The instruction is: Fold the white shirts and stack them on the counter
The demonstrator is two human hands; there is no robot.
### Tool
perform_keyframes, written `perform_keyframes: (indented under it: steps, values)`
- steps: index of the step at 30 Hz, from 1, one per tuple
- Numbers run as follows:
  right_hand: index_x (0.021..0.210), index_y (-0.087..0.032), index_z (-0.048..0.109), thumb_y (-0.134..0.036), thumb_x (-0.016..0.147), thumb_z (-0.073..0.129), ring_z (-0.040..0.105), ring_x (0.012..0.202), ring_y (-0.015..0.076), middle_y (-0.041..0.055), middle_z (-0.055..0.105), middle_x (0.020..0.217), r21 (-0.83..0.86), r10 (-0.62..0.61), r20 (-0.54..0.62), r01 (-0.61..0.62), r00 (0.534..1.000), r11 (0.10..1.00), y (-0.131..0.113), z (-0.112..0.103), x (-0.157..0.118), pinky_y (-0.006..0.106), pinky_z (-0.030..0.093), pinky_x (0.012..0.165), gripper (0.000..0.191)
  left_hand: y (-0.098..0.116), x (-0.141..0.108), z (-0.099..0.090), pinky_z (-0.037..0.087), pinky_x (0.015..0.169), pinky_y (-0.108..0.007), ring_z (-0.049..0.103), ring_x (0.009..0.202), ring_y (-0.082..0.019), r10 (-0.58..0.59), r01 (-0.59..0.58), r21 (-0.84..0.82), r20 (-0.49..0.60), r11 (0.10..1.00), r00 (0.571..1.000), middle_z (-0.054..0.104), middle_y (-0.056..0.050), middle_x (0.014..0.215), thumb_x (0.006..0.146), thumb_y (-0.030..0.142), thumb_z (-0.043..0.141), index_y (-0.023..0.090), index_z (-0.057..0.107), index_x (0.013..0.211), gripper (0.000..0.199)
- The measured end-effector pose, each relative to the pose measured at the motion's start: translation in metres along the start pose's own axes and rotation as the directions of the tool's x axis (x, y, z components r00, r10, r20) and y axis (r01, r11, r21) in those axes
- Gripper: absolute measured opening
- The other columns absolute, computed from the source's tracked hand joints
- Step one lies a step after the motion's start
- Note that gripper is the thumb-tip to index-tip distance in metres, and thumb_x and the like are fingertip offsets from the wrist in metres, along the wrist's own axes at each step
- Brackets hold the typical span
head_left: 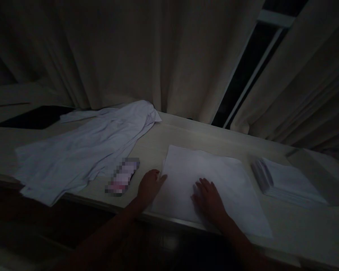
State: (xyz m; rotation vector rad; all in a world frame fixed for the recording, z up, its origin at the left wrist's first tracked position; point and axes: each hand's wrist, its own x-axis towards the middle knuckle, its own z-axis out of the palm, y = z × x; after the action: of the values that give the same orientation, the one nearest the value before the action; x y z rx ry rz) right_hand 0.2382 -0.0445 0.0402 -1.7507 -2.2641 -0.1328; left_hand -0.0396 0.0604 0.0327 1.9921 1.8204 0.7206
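Across the curtains (pixel 115 56): heavy-looking cloth, matt, in soft vertical folds. In the shirt (pixel 96 139): thin, pale cloth, matt and loosely creased. On the table (pixel 158 137): pale, wood-like surface, largely smooth, with a dull finish. Over the white sheet (pixel 203 165): matt and nearly smooth, with faint ripples; paper or cloth, indistinguishable in dim light. In the folded stack (pixel 290 180): pale, matt layers, blurred, of uncertain material. On the dark flat piece (pixel 34 116): matt black, without visible shine; material unclear.
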Motion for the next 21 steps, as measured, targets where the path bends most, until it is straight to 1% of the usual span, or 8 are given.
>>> perform_keyframes:
  steps: [4,7,11,14,16,18,19,21]
  values:
    - [0.136,-0.014,0.049,-0.035,0.098,0.038,0.032,0.139,0.0272,0.014,0.044,0.145,0.037,0.045,-0.003,-0.045,0.999,0.998,-0.046,0.033,0.029,0.052,0.024,0.114,0.045,0.008,0.04,0.009,0.048,0.071,-0.03,0.066,0.083,-0.02,-0.093,0.092,0.013,0.09,0.996,0.992,0.071,-0.007,0.09,0.084,0.059,0.047,0.019,0.064,0.092,0.044]
    - [0.139,-0.016,0.046,-0.036,0.099,0.033,0.029,0.141,0.0258,0.0124,0.041,0.148,0.064,0.105,0.007,-0.105,0.994,0.992,-0.06,0.046,0.028,0.053,0.022,0.114,0.046,0.007,0.05,0.017,0.047,0.069,-0.031,0.066,0.08,-0.021,-0.093,0.09,0.044,0.08,0.995,0.992,0.071,-0.007,0.086,0.085,0.048,0.049,0.021,0.065,0.085,0.031]
    - [0.142,-0.019,0.043,-0.039,0.1,0.028,0.024,0.143,0.0245,0.0096,0.035,0.151,0.066,0.104,0.057,-0.108,0.993,0.992,-0.06,0.043,0.024,0.052,0.02,0.116,0.048,0.011,0.037,0.017,0.049,0.079,-0.037,0.064,0.095,-0.024,0.0,-0.002,0.068,0.021,0.998,1.0,0.067,-0.011,0.105,0.091,0.038,0.039,0.018,0.06,0.107,0.033]
    - [0.143,-0.019,0.042,-0.039,0.1,0.027,0.022,0.143,0.0249,0.0091,0.033,0.152,0.057,0.105,0.079,-0.109,0.991,0.992,-0.058,0.039,0.025,0.053,0.019,0.115,0.049,0.015,0.013,0.006,0.042,0.101,-0.039,0.052,0.122,-0.022,0.155,-0.155,0.066,0.004,0.986,0.988,0.058,-0.013,0.129,0.093,0.032,0.037,0.016,0.052,0.124,0.038]
    - [0.143,-0.017,0.042,-0.038,0.1,0.026,0.021,0.144,0.0252,0.0095,0.033,0.152,0.056,0.109,0.08,-0.113,0.991,0.992,-0.058,0.038,0.026,0.054,0.018,0.115,0.05,0.01,-0.009,-0.001,0.03,0.112,-0.042,0.039,0.135,-0.022,0.386,-0.392,0.092,0.073,0.915,0.919,0.05,-0.011,0.141,0.093,0.034,0.039,0.017,0.049,0.13,0.042]
    - [0.143,-0.016,0.041,-0.037,0.101,0.025,0.018,0.144,0.0252,0.0098,0.031,0.153,0.066,0.088,0.088,-0.094,0.992,0.993,-0.063,0.038,0.028,0.054,0.017,0.116,0.05,-0.001,-0.033,-0.005,0.023,0.116,-0.047,0.027,0.142,-0.024,0.577,-0.603,0.121,0.192,0.789,0.794,0.038,-0.009,0.151,0.092,0.042,0.042,0.019,0.042,0.138,0.051]
    - [0.144,-0.015,0.039,-0.036,0.101,0.024,0.016,0.145,0.0251,0.0095,0.03,0.153,0.076,0.06,0.095,-0.068,0.994,0.995,-0.067,0.038,0.029,0.054,0.017,0.116,0.05,-0.007,-0.045,-0.006,0.021,0.116,-0.048,0.022,0.144,-0.025,0.619,-0.658,0.13,0.246,0.741,0.746,0.032,-0.008,0.154,0.091,0.046,0.042,0.021,0.036,0.142,0.057]
    - [0.147,-0.017,0.033,-0.037,0.101,0.025,0.012,0.145,0.0243,0.0076,0.025,0.155,0.107,-0.031,0.113,0.019,0.993,0.994,-0.08,0.038,0.032,0.053,0.016,0.117,0.052,-0.019,-0.062,-0.006,0.02,0.117,-0.048,0.016,0.146,-0.025,0.611,-0.669,0.15,0.303,0.728,0.732,0.023,-0.008,0.158,0.091,0.05,0.04,0.022,0.022,0.149,0.067]
